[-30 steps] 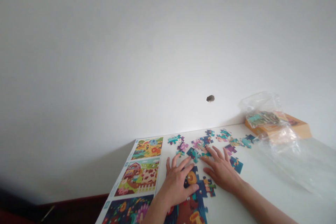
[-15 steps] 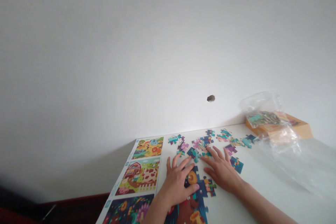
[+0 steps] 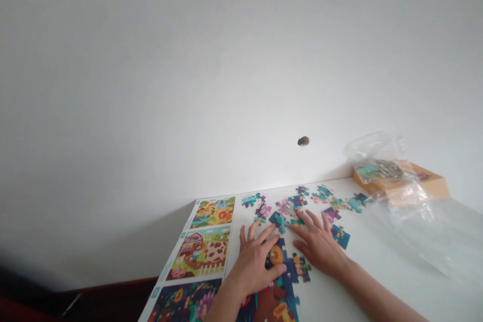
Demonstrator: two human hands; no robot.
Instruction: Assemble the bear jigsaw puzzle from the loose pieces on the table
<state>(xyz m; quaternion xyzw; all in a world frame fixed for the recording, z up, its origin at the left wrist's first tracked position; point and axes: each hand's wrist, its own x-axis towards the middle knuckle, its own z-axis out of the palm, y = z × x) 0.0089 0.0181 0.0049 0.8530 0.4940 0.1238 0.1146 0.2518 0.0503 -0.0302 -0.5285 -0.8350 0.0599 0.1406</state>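
Puzzle (image 3: 269,299), part-joined, is laid beside the sheet (image 3: 202,254) at the counter's (image 3: 326,304) left edge, left hand (image 3: 253,264) and right hand (image 3: 320,246) grips spread apart, loose pieces (image 3: 278,221) seemingly being sorted, a fitting one called for

Illumination moderate, soft and cool. The smooth off-white wall (image 3: 181,70) is brightest low at centre, greying toward the upper left and far left. Diffuse shadows lie left of the white flat-topped table (image 3: 328,297) and the yellow-orange rectangular box (image 3: 435,186), consistent with light from the right. Glare breaks up the crinkled transparent plastic bag (image 3: 413,198). The lower-left corner is near-black and blurred. Fine detail is soft; small print on the white rectangular picture sheet (image 3: 227,251) is unreadable.
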